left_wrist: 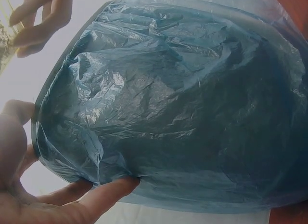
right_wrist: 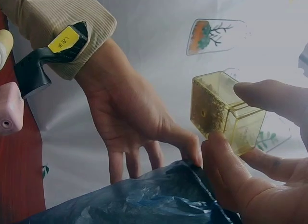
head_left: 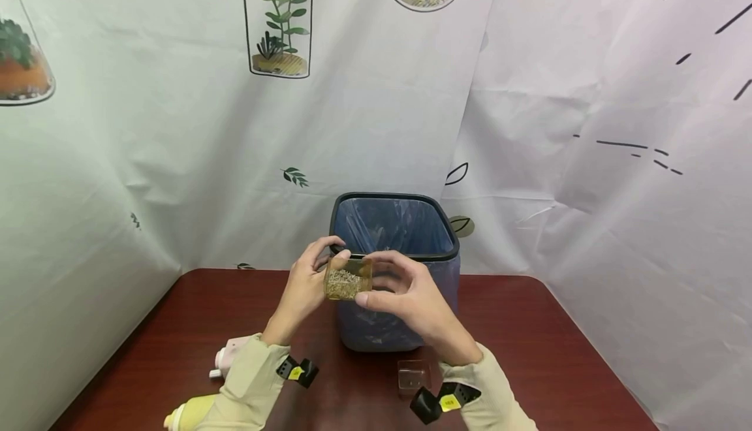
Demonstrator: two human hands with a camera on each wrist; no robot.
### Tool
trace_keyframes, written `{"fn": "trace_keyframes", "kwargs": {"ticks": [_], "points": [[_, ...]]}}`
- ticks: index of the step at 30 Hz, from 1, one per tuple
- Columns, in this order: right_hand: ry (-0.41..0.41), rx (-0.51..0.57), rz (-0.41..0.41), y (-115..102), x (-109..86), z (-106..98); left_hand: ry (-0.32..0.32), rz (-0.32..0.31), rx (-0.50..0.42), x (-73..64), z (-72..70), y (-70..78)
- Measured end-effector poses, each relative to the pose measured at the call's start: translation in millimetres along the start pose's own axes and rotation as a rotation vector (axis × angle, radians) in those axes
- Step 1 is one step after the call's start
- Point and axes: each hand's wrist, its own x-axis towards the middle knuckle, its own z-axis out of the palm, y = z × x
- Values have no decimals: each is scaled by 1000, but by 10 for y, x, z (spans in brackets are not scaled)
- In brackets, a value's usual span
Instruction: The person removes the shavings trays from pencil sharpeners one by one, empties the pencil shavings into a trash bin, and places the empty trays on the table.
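Observation:
My right hand (head_left: 411, 294) holds a small yellowish see-through box (head_left: 348, 279) by its side, thumb in front and fingers behind. Greenish-brown dry bits (right_wrist: 207, 108) fill part of it, and the box is tilted in the right wrist view. It is held before the near rim of a trash bin (head_left: 399, 303) lined with a blue plastic bag (left_wrist: 159, 98). My left hand (head_left: 302, 294) holds the bin's near left corner, its thumb and fingers on either side of the corner at the rim. Part of those fingers is hidden behind the bag in the right wrist view.
The bin stands on a dark red table (head_left: 505, 326) against white printed cloth (head_left: 176, 124). Another small clear box (head_left: 414, 377) lies near the right wrist. A pink item (head_left: 228, 355) and a yellow bottle-like item (head_left: 194, 413) are beside the left sleeve.

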Motion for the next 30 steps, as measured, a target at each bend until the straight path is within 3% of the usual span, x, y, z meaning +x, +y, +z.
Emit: {"fn": "trace_keyframes", "kwargs": {"ticks": [14, 30], "points": [[2, -57, 5, -63, 150, -62, 22, -26, 53, 20, 0, -7], [98, -137, 34, -172, 288, -136, 49, -22, 118, 17, 17, -2]]}}
